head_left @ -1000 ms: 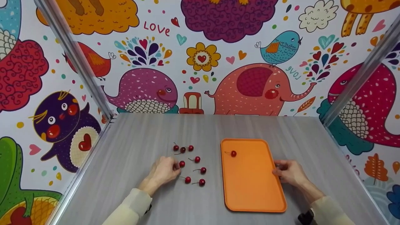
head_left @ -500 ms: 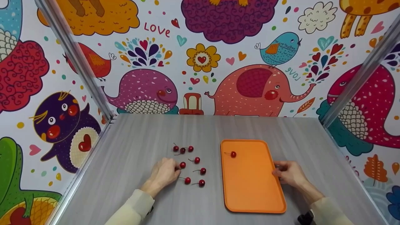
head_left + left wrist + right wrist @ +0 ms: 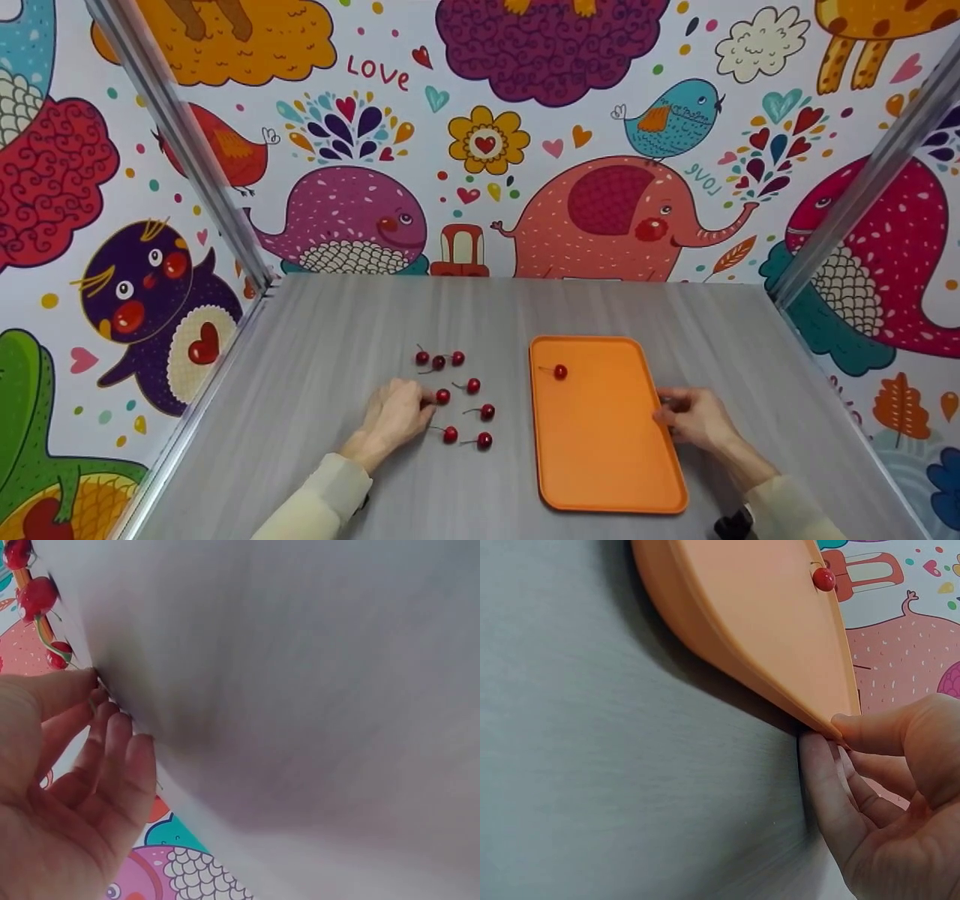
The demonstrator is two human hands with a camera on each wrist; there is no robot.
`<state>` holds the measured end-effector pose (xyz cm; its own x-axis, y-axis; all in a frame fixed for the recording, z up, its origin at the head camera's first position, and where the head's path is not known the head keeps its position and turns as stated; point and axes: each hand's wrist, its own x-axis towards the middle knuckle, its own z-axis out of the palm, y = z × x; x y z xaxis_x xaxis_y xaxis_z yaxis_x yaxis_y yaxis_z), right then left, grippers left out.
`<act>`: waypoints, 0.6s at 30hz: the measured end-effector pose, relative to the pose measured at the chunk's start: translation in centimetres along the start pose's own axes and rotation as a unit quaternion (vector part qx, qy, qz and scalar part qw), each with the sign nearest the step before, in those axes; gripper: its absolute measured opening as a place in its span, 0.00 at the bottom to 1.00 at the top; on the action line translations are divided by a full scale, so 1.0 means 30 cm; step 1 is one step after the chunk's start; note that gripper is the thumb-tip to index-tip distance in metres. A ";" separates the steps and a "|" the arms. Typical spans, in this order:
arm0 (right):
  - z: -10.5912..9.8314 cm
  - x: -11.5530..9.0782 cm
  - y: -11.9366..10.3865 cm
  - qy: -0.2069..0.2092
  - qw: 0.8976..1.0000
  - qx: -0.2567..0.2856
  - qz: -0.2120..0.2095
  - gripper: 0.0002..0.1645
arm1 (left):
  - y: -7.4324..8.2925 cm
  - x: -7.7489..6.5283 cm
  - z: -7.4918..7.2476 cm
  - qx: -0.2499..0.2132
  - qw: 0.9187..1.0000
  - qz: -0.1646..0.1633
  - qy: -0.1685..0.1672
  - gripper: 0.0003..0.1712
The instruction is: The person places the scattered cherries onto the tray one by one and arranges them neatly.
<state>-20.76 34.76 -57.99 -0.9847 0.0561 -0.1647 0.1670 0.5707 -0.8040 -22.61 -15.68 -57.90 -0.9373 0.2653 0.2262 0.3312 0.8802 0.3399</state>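
1. From where I stand, the left hand (image 3: 391,412) is nearly closed at its fingertips, thumb and forefinger meeting where the stem of the pinched cherry (image 3: 442,396) seems to run in; the other fingers bend loosely beside them
2. That cherry rests on the grey desk (image 3: 337,322), left of the orange tray (image 3: 609,450), with seven loose ones about it, three of them bunched at the far end (image 3: 438,363)
3. I'd judge the fruit light, smooth and slippery, quick to roll on a flat top; whether it is real or artificial I can't tell, but if real it would bruise under a hard squeeze
4. The stem looks thin and bendy, so I'd take it close to the fruit, where it should swing less; a tug far out might snap it off
5. The right hand (image 3: 697,416) has the tray by its right edge, thumb on the rim and fingers below, a narrow grip; the tray looks stiff and fairly light, likely easy to skid if nudged
6. A raised lip runs round the tray, so anything coming over it needs a little lift; the lone cherry (image 3: 560,372) inside lies near its far left corner
7. A strip of desk separates tray and fruit, though two neighbours (image 3: 473,385) (image 3: 487,412) sit just to the right of the pinched cherry, and a low sideways drag could bump them
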 end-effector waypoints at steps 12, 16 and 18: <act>-0.004 0.003 -0.001 -0.003 1.000 0.013 -0.004 0.30 | -0.026 0.001 -0.025 -0.010 1.000 -0.006 -0.014 0.02; -0.001 0.005 -0.001 0.002 1.000 0.007 -0.004 0.29 | -0.030 0.000 -0.042 -0.010 0.999 -0.017 -0.026 0.01; 0.000 0.006 0.000 0.004 1.000 0.004 -0.003 0.29 | -0.031 -0.001 -0.050 -0.010 0.999 -0.019 -0.032 0.02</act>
<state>-20.93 34.76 -58.02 -0.9860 0.0593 -0.1559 0.1619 0.5642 -0.8096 -22.73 -17.09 -56.87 -0.9543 0.2562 0.1542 0.2960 0.8827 0.3650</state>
